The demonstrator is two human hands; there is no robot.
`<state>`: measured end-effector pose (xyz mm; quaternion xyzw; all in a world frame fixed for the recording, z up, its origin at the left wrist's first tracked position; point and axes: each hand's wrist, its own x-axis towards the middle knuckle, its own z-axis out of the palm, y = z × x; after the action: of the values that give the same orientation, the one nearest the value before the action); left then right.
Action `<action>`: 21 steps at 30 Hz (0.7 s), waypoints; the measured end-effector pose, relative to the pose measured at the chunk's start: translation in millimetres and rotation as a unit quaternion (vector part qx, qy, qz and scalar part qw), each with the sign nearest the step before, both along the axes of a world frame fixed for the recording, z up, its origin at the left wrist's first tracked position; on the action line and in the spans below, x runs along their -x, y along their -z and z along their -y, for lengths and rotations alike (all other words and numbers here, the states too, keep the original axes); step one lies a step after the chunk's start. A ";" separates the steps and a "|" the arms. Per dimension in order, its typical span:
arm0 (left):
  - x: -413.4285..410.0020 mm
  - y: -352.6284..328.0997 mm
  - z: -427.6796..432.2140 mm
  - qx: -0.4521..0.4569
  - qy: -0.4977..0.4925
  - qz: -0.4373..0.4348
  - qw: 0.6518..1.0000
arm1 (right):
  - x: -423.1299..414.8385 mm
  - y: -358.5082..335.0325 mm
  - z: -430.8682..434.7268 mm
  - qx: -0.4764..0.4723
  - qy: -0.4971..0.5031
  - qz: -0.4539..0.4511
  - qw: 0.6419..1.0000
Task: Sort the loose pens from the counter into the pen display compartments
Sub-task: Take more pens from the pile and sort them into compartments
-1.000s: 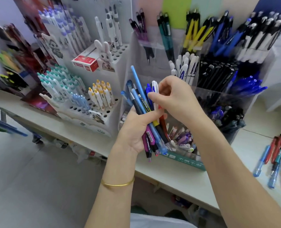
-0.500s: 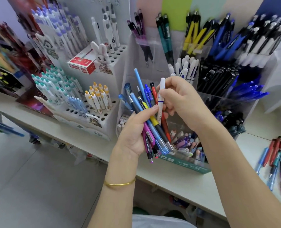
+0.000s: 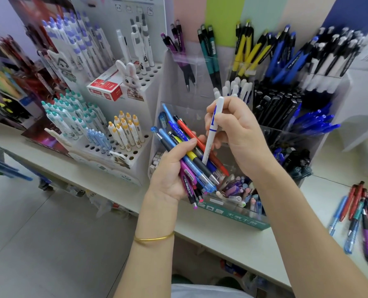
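My left hand [image 3: 170, 173] grips a mixed bundle of pens [image 3: 189, 155], blue, red, yellow and purple, fanned upward in front of the display. My right hand [image 3: 239, 134] pinches a white pen with blue print [image 3: 212, 134], nearly upright, its lower end still among the bundle. Behind stands the clear pen display [image 3: 286, 134], with compartments of purple, teal, yellow, blue, white, black and bright blue pens. The white pens' compartment [image 3: 237, 89] is just above my right hand. More loose pens [image 3: 364, 216] lie on the counter at the right.
A white peg stand [image 3: 122, 125] with several capped pens, a red box [image 3: 105, 89] and a rabbit figure [image 3: 129, 78] fills the left. A green-edged tray of small items [image 3: 239, 214] sits below my hands. The counter's front edge [image 3: 221, 239] runs diagonally.
My right hand has drawn the white pen up and out of the bundle, from lying among the others to nearly upright. The left hand keeps its grip on the bundle.
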<state>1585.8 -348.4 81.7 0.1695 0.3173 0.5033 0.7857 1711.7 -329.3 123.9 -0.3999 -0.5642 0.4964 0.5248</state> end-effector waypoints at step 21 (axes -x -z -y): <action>9.1 -14.9 -18.2 -0.020 -0.076 0.199 0.977 | -19.0 -8.7 3.9 -0.136 0.129 0.104 0.977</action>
<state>1576.7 -330.1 96.6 0.0566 0.1564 0.5915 0.7890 1730.7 -333.2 132.6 -0.4434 -0.6215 0.2991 0.5724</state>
